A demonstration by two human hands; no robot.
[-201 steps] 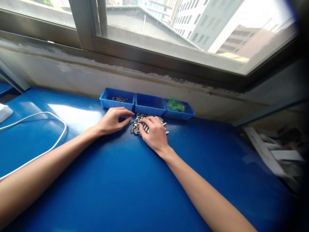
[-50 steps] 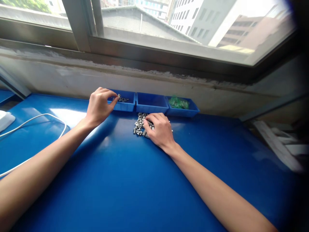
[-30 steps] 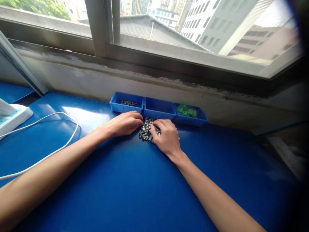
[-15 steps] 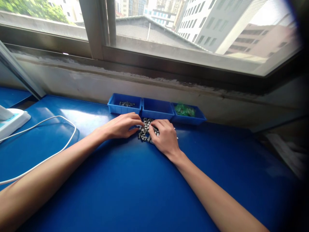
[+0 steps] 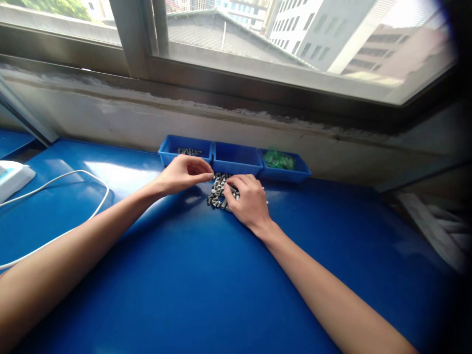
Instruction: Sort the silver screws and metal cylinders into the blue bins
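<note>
The blue table spreads out below you, under a big window. Three blue bins stand side by side along the wall: the left bin, the middle bin and the right bin. A white cord loops on the table to your left. Your right hand bends over the metal heap, thumb and fingers curled close together. Your left hand reaches to the heap's left edge, with thumb and finger tips coming together. I can't quite tell whether either hand grips a piece. The metal heap sits on the table, in front of the middle bin. A green bag lies in the right bin, and small dark bits lie in the left one.
</note>
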